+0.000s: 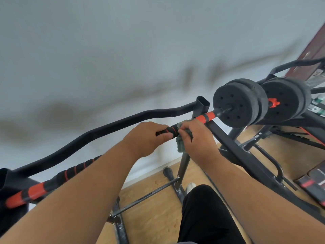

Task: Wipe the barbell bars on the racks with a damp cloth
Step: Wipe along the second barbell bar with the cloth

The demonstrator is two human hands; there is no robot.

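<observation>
Black foam with red bands covers the barbell bar (204, 118), which lies across the dark metal rack (202, 104) and runs from lower left to upper right. The left hand (146, 138) has its grip curled round the bar's black section, thumb underneath. Just beside it the right hand (197, 136) pinches a grey-green cloth (181, 143) against the bar, fingers wrapped over it; a loose end of the cloth hangs below. Black weight plates (239, 103) sit on the bar's far end past the rack post, held by what looks like a red collar (273, 102), though that part is blurred. Below, a wooden floor (154, 221) and a pale wall (123, 50)
</observation>
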